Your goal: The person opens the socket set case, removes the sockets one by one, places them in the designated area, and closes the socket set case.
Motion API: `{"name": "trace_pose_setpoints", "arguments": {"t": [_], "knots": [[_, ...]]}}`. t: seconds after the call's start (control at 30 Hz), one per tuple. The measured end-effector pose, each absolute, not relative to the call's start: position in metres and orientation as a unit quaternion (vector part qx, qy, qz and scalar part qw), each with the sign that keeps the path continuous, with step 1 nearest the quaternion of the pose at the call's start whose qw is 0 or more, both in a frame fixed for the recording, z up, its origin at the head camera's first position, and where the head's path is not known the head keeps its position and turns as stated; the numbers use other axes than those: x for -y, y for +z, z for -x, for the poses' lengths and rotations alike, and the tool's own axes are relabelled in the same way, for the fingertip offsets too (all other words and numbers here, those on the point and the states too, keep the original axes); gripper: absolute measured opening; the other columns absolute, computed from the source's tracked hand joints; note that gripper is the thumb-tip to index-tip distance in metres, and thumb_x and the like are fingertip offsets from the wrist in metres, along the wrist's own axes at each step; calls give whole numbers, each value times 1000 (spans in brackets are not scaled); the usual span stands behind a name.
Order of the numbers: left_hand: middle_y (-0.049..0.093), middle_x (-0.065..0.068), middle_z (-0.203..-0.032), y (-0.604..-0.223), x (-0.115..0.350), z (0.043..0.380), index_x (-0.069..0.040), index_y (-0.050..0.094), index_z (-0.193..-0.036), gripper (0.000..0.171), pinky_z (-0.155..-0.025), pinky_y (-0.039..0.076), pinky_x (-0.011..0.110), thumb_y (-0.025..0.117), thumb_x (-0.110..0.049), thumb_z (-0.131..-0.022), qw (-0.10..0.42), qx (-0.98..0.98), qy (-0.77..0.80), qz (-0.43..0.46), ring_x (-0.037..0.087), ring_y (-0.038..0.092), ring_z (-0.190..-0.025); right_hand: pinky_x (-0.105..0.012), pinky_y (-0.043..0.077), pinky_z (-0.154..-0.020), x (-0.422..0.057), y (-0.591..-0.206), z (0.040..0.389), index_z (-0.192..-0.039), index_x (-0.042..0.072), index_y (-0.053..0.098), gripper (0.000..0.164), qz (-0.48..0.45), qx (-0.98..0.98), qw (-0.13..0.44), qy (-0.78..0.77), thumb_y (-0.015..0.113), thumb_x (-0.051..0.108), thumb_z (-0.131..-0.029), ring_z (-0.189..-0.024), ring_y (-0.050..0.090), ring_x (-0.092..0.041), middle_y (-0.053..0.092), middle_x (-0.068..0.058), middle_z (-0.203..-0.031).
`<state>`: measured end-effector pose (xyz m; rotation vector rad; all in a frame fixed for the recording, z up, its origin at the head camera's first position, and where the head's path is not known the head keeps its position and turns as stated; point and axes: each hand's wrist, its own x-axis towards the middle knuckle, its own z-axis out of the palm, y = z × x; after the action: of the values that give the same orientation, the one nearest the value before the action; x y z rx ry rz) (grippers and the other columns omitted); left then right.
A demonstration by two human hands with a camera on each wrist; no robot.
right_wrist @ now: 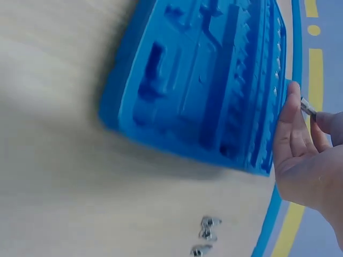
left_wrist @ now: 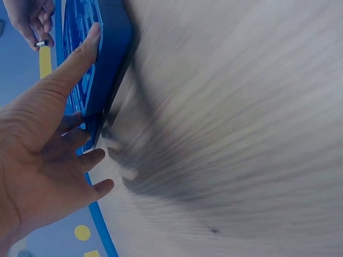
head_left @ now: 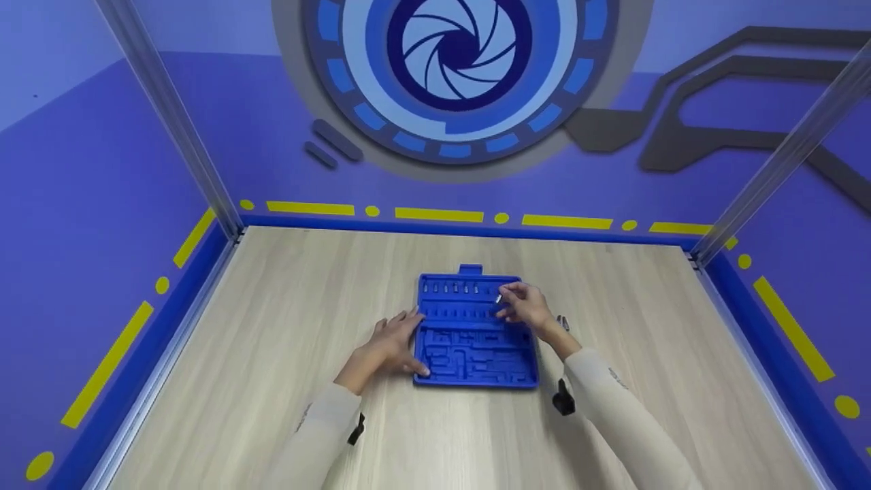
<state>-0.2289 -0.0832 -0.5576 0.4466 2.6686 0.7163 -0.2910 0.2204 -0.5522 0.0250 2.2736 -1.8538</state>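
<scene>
Now, in the head view, the right hand (head_left: 529, 306) pinches a tiny metal piece (head_left: 499, 299) over the blue case (head_left: 476, 384) on the table (head_left: 272, 327). It could slip, since only fingertips hold it. The sleeve marks (head_left: 618, 378) are too small to read. From the left wrist, the left hand (left_wrist: 40, 142) has spread fingers, thumb on the case; a push could slide it. From the right wrist, more metal bits (right_wrist: 208, 221) lie near; a bump could scatter them.

The rectangular plastic case (head_left: 469, 327) was solid blue, the flat tabletop (head_left: 306, 306) under it beige wood-grain. Yellow dashes (head_left: 439, 215) and dots (head_left: 501, 218) patterned the purple-blue wall (head_left: 221, 129) behind it.
</scene>
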Motion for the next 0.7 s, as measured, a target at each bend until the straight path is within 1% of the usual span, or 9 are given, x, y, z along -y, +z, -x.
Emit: {"name": "trace_pose_setpoints", "arguments": {"t": [0.1, 0.2, 0.37, 0.47, 0.6, 0.7], "knots": [[20, 14, -171, -557, 84, 230, -9, 29, -161, 118, -129, 9, 61, 94, -42, -68, 168, -942, 240, -164, 38, 17, -159, -20, 57, -61, -231, -546, 286, -130, -10, 55, 38, -2, -786, 114, -607, 52, 20, -108, -69, 70, -9, 69, -10, -100], [20, 15, -171, -556, 85, 231, -8, 30, -161, 119, -129, 8, 61, 94, -45, -68, 165, -944, 228, -175, 39, 14, -159, -20, 55, -62, -243, -541, 282, -134, -10, 53, 40, 8, -799, 126, -588, 50, 21, -108, -70, 67, -8, 66, -7, -100], [18, 15, -172, -556, 89, 233, -6, 30, -160, 119, -129, 5, 62, 92, -49, -68, 154, -944, 215, -197, 38, 8, -160, -21, 53, -60, -265, -537, 279, -141, -7, 50, 42, 10, -802, 147, -579, 49, 20, -108, -76, 68, -11, 65, -12, -107], [20, 15, -171, -557, 92, 234, -6, 32, -160, 118, -128, 5, 64, 91, -51, -69, 145, -943, 216, -207, 39, 10, -160, -22, 52, -60, -280, -536, 277, -143, -6, 50, 43, 4, -803, 153, -576, 50, 19, -108, -80, 68, -13, 65, -11, -110], [23, 13, -171, -561, 95, 233, -9, 34, -160, 115, -127, 6, 66, 89, -54, -70, 137, -942, 221, -213, 40, 13, -159, -25, 58, -71, -301, -538, 272, -146, -6, 45, 46, 7, -800, 155, -579, 50, 19, -108, -82, 65, -12, 63, -7, -109], [23, 11, -171, -565, 95, 232, -11, 34, -160, 112, -127, 6, 66, 88, -55, -72, 137, -940, 223, -216, 40, 14, -159, -26, 59, -73, -318, -539, 267, -148, -6, 42, 49, 9, -802, 156, -577, 50, 20, -108, -82, 63, -9, 63, -4, -107]]}}
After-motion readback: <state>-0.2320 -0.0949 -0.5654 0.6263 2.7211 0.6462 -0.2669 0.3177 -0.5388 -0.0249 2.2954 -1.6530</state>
